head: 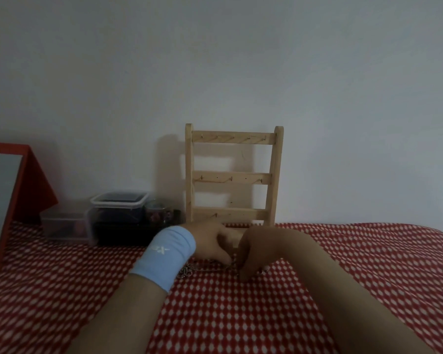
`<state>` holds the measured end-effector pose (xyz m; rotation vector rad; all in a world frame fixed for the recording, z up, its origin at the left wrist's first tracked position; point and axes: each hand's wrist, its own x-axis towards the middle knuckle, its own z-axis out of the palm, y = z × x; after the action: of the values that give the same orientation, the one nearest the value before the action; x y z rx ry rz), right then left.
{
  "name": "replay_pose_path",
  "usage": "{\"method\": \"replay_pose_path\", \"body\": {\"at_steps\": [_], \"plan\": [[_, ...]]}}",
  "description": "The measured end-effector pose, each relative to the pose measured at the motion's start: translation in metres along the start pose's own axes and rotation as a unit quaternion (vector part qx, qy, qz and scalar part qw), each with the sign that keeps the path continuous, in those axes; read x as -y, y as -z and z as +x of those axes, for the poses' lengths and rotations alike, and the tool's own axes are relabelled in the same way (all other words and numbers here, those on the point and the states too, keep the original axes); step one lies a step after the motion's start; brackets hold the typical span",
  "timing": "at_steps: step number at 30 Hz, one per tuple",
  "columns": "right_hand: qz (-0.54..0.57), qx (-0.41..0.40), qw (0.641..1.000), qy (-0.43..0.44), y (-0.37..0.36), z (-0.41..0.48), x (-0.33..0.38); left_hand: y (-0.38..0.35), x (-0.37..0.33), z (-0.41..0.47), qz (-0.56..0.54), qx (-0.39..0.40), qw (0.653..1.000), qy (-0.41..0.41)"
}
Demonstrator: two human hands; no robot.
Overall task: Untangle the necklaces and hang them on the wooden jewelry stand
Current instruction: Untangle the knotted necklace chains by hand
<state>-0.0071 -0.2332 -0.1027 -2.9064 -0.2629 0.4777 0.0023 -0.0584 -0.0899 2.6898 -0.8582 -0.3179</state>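
Wooden jewelry stand [232, 175], just behind our grips, shows bare hooks. Our left grip [210, 241] and right grip [251, 254] both pinch the tangled necklaces [187, 271] lying between and beneath them. We judge all the untangling and hanging still to do.

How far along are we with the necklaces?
Done: nothing yet. Every hook on the wooden jewelry stand looks bare.
In hand: the left hand and right hand meet over the tangled necklaces on the red patterned cloth, fingers curled down and seemingly pinching the chains.
Left: finish untangling, then hang each necklace on the stand.
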Motion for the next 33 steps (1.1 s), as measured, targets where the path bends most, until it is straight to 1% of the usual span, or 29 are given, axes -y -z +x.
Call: {"method": "replay_pose_path", "body": {"at_steps": [2, 5, 7, 10, 12, 13, 14, 16, 17, 18, 19, 21, 23, 25, 27, 29, 31, 33], "plan": [[-0.006, 0.004, 1.0, -0.006, -0.002, 0.001, -0.001, -0.016, -0.002, 0.007, 0.028, 0.014, 0.999, -0.01], [0.002, 0.021, 1.0, 0.001, 0.003, -0.006, -0.003, -0.019, 0.013, 0.013, 0.067, 0.002, 0.998, 0.003], [-0.013, 0.052, 0.998, -0.015, 0.008, -0.011, -0.007, -0.012, 0.023, 0.011, 0.103, 0.031, 0.993, 0.054], [-0.056, 0.101, 0.991, -0.066, 0.016, -0.02, -0.012, 0.0, 0.028, 0.005, 0.209, 0.1, 0.963, 0.135], [-0.025, 0.129, 0.986, -0.1, 0.02, -0.024, -0.015, 0.006, 0.029, -0.001, 0.266, 0.152, 0.937, 0.169], [0.002, 0.125, 0.987, -0.101, 0.021, -0.026, -0.014, 0.008, 0.03, 0.0, 0.271, 0.141, 0.936, 0.175], [0.027, 0.097, 0.991, -0.085, 0.021, -0.025, -0.014, 0.009, 0.032, 0.002, 0.254, 0.105, 0.946, 0.171], [0.066, -0.02, 0.997, -0.021, 0.019, -0.017, -0.015, 0.008, 0.032, 0.009, 0.177, -0.009, 0.977, 0.119], [0.095, -0.075, 0.993, 0.011, 0.017, -0.012, -0.012, 0.005, 0.029, 0.012, 0.135, -0.053, 0.985, 0.088], [0.118, -0.112, 0.986, 0.038, 0.013, -0.008, -0.009, 0.0, 0.024, 0.015, 0.102, -0.073, 0.99, 0.064], [0.128, -0.128, 0.982, 0.057, 0.008, -0.004, -0.005, -0.005, 0.02, 0.017, 0.076, -0.067, 0.994, 0.045], [0.108, -0.122, 0.984, 0.071, -0.003, 0.006, 0.002, -0.018, 0.017, 0.02, 0.061, -0.028, 0.998, 0.021], [0.076, -0.102, 0.99, 0.066, -0.015, 0.014, 0.005, -0.024, 0.022, 0.022, 0.062, -0.002, 0.998, 0.028], [0.055, -0.101, 0.992, 0.058, -0.021, 0.019, 0.006, -0.022, 0.03, 0.02, 0.051, -0.01, 0.998, 0.031], [0.059, -0.101, 0.991, 0.065, -0.021, 0.017, 0.005, -0.017, 0.035, 0.016, 0.041, -0.019, 0.998, 0.031], [0.064, -0.091, 0.991, 0.071, -0.017, 0.013, 0.004, -0.015, 0.039, 0.013, 0.022, -0.012, 0.999, 0.026], [0.076, -0.078, 0.992, 0.062, -0.014, 0.011, 0.002, -0.014, 0.041, 0.012, -0.008, -0.003, 1.0, 0.015], [0.106, -0.087, 0.989, 0.056, -0.01, 0.009, 0.002, -0.013, 0.041, 0.011, -0.055, -0.014, 0.998, 0.003]]}}
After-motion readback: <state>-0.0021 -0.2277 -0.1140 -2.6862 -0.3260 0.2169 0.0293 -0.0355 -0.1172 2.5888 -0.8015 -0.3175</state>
